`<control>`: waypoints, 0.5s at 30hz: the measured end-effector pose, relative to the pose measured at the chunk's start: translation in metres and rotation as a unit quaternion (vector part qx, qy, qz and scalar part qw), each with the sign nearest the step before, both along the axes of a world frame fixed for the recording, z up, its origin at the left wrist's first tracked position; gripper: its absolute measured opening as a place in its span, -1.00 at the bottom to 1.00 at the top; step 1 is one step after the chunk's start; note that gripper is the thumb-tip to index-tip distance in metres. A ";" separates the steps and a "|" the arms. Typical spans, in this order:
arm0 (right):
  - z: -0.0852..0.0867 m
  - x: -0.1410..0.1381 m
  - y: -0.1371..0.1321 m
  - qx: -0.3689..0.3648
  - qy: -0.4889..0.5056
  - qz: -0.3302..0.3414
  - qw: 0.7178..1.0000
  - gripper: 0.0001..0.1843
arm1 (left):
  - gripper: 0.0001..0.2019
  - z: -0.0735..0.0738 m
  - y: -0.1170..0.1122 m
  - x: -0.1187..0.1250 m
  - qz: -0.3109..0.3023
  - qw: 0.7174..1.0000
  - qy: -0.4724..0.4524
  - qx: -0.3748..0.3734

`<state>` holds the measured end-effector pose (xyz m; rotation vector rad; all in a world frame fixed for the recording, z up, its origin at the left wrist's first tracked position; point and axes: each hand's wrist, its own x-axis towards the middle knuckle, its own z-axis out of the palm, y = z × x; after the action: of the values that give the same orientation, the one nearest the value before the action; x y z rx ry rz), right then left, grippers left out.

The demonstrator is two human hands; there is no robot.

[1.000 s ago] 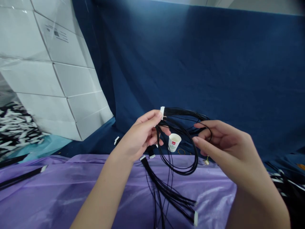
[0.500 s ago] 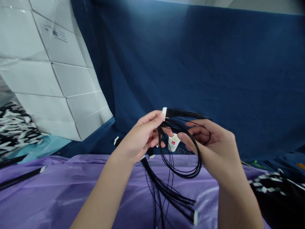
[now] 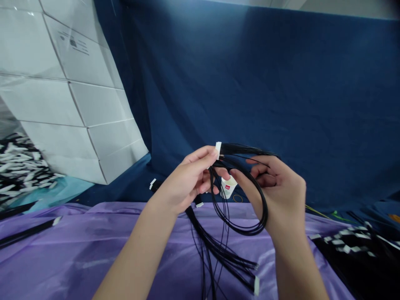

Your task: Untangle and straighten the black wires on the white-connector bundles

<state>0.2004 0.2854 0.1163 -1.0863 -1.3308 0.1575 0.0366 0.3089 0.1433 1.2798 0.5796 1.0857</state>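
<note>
My left hand [image 3: 184, 181] pinches a bundle of thin black wires [image 3: 243, 227] just below its white connector [image 3: 218, 150], held up above the purple sheet [image 3: 93, 250]. My right hand [image 3: 275, 189] has its fingers curled through the loop of the same wire bundle, which hangs down under both hands. The bundle's loose tails trail toward me and end in another white connector [image 3: 256, 286]. A small white paper cup [image 3: 228, 186] stands behind the loop, partly hidden by my fingers.
White cartons [image 3: 62, 96] are stacked at the left, with a heap of black-and-white wire harnesses [image 3: 21, 166] beside them. More harnesses [image 3: 353, 246] lie at the right. A blue cloth [image 3: 265, 83] hangs behind. A black cable [image 3: 28, 231] lies at the far left.
My right hand has moved left and closed its fingers into the wire loop. The left hand has barely moved, and the loop has drawn tighter between both hands.
</note>
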 end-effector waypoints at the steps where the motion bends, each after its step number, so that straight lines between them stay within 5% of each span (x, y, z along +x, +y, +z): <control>1: 0.000 0.001 0.000 0.006 -0.021 -0.016 1.000 -0.67 | -0.80 0.000 0.000 0.000 0.002 1.000 -0.006 -0.007; 10: 0.004 0.007 -0.005 0.152 -0.128 -0.229 0.953 -0.68 | -0.82 0.001 0.006 -0.003 0.062 0.995 -0.059 -0.049; 12: 0.004 0.007 -0.005 0.139 -0.143 -0.204 0.958 -0.74 | -0.81 0.001 0.005 -0.004 0.064 0.995 -0.069 -0.045; 15: 0.002 0.006 -0.003 0.024 -0.174 -0.041 0.984 -0.77 | -0.81 0.001 0.004 -0.004 0.068 0.994 -0.077 -0.043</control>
<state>0.2060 0.2823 0.1184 -1.1611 -1.5887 -0.1306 0.0326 0.3130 0.1447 1.0842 0.5970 1.2467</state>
